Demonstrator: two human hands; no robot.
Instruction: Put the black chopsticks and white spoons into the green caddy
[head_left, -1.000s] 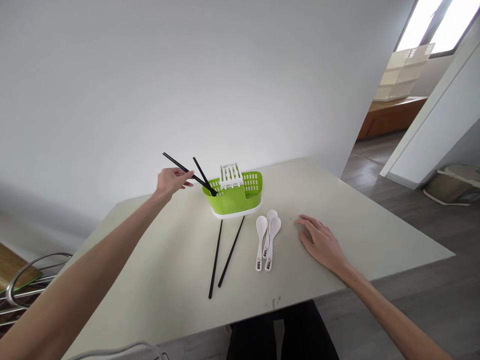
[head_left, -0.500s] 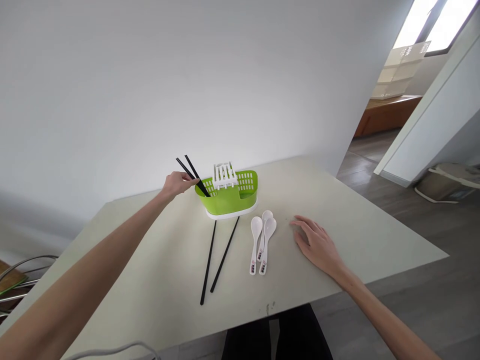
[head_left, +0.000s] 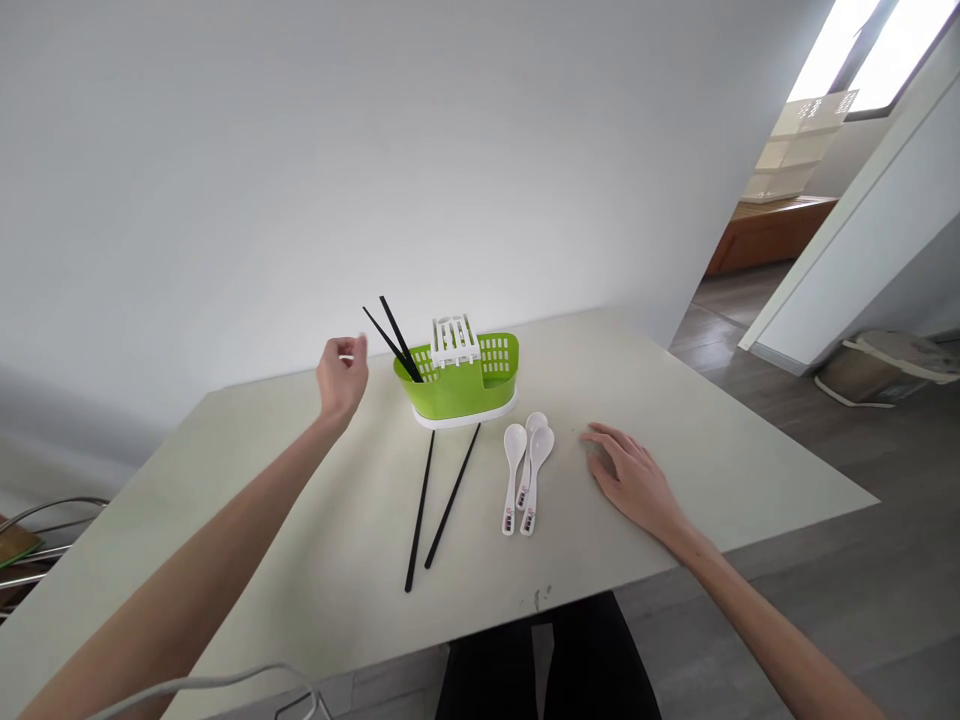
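Note:
My left hand (head_left: 343, 380) is raised just left of the green cutlery basket (head_left: 450, 395), its fingers curled in a loose pinch with nothing in them. Two black chopsticks (head_left: 397, 340) lean to the left inside the basket's left compartment; their lower ends are hidden. A white slotted piece (head_left: 454, 341) sits at the middle of the basket. In front of it, two more black chopsticks (head_left: 420, 510) lie apart on the table. Several white spoons (head_left: 514, 475) are grouped to their right. My right hand (head_left: 634, 480) rests on the table beyond the spoons, fingers slightly spread, holding nothing.
The pale table (head_left: 315, 560) stands against a white wall (head_left: 375, 150). A grey cable (head_left: 217, 680) crosses near its front left edge. Metal racks (head_left: 45, 550) stand at the left, and a lidded bin (head_left: 874, 370) is on the floor at right.
My left hand has let go of the two chopsticks in the basket and moved slightly left, away from them. My right hand stays in place. The view has shifted a little.

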